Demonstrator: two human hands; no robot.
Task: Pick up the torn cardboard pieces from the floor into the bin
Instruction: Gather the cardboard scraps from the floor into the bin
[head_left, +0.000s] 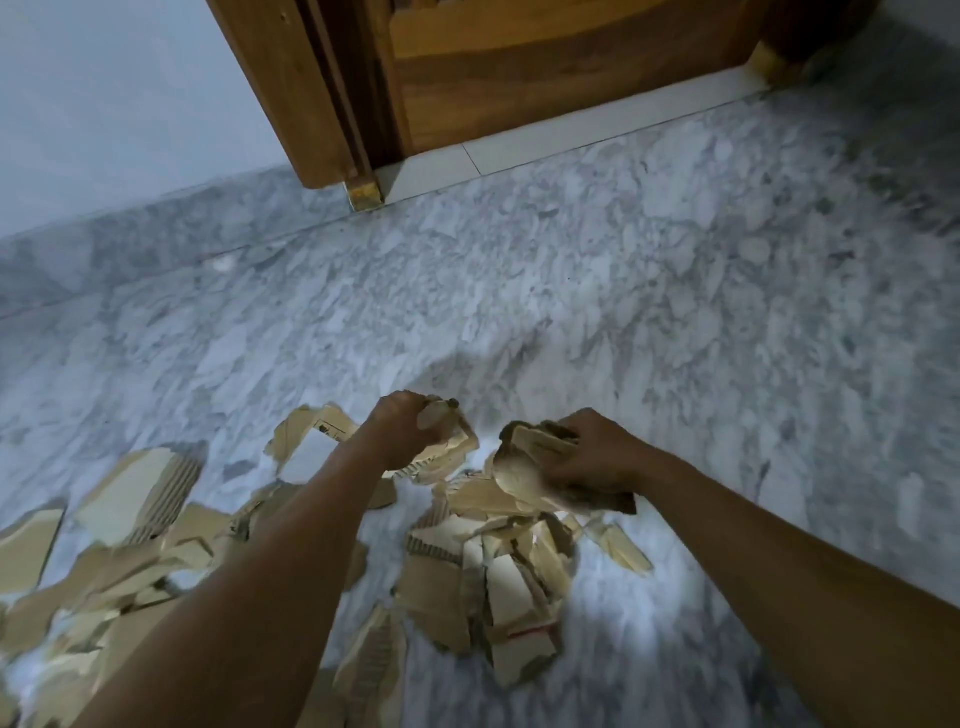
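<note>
- torn cardboard pieces (470, 577) lie scattered on the grey-white marble floor (675, 270), in the lower left and lower middle of the head view; one loose heap sits between the two forearms and a wider spread runs off to the left edge
- left hand (402, 428) reaches forward over the far end of the heap, fingers curled down and pinching a small scrap (441, 418) against the thumb; more pieces lie flat just under it
- right hand (597, 460) is just beside it to the right, fingers wrapped tight round a crumpled bundle of pieces (524, 470) that sticks out toward the left hand and rests close above the heap
- the two hands are near each other but apart
- motion blur softens the floor and the pieces at the picture's edges
- a wooden door (545, 73) stands at the top, with its door frame (291, 93) to the left, a pale threshold strip (519, 143) below it, and a light wall (104, 104) at the upper left
</note>
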